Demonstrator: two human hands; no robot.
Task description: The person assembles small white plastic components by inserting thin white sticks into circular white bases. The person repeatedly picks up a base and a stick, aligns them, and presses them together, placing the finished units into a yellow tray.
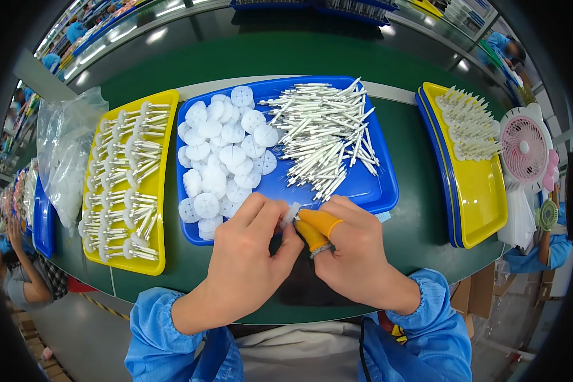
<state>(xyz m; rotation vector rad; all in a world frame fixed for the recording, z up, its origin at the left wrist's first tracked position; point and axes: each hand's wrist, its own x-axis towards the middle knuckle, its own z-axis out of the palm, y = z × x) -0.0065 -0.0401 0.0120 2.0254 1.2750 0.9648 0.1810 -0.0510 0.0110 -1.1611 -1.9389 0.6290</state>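
My left hand [251,245] pinches a small translucent white plastic disc [290,215], seen nearly edge-on, between thumb and fingers. Against that disc press the fingertips of my right hand [353,245], which wears yellow finger cots [318,226] on thumb and forefinger. Its fingers are closed, and whatever they grip is hidden. Both hands meet over the front edge of a blue tray [369,192]. On the tray's left side lies a heap of round white discs [226,153]; on its right side, a pile of thin white rods [325,130] with metallic tips.
At left, a yellow tray [153,216] holds rows of discs with rods through them, beside a clear plastic bag [70,159]. Stacked trays, a yellow one [481,210] on top, stand at right with more assemblies. A pink fan [525,149] is beyond. Other people sit at both sides.
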